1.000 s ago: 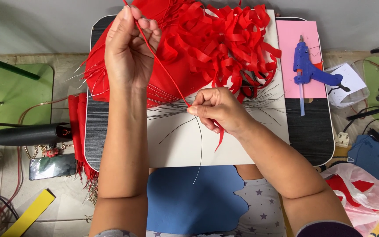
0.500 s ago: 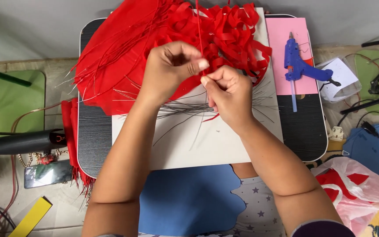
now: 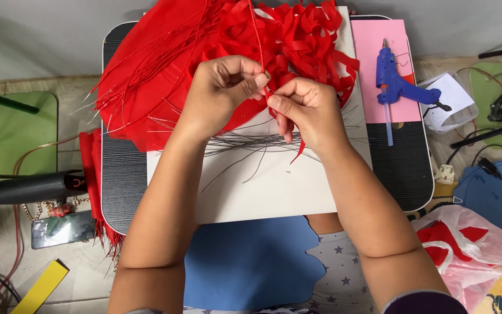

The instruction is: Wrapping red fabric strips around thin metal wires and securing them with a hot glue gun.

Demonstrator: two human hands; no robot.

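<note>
My left hand (image 3: pixel 223 86) and my right hand (image 3: pixel 303 110) meet above the middle of a small black table (image 3: pixel 120 174), fingertips almost touching. Both pinch one thin wire wrapped in red ribbon (image 3: pixel 258 35), which runs up from my fingers over a heap of cut red ribbon strips (image 3: pixel 309 40). A loose red ribbon end (image 3: pixel 299 150) hangs below my right hand. Under my hands several thin dark wires (image 3: pixel 245 142) lie spread on a white sheet (image 3: pixel 274 186). To the left rests a pile of red-wrapped wires on red fabric (image 3: pixel 146 87).
A blue glue gun (image 3: pixel 393 78) lies on a pink sheet (image 3: pixel 379 40) at the table's right. A black cylinder (image 3: pixel 27 187) and a phone (image 3: pixel 62 229) sit at the left. A blue foam sheet (image 3: pixel 245 261) is on my lap; a plastic bag (image 3: pixel 472 250) lies at the right.
My left hand came down from high at the left with the red-wrapped wire and joined my right hand, which rose from the white sheet. Both hands now pinch the wire close together.
</note>
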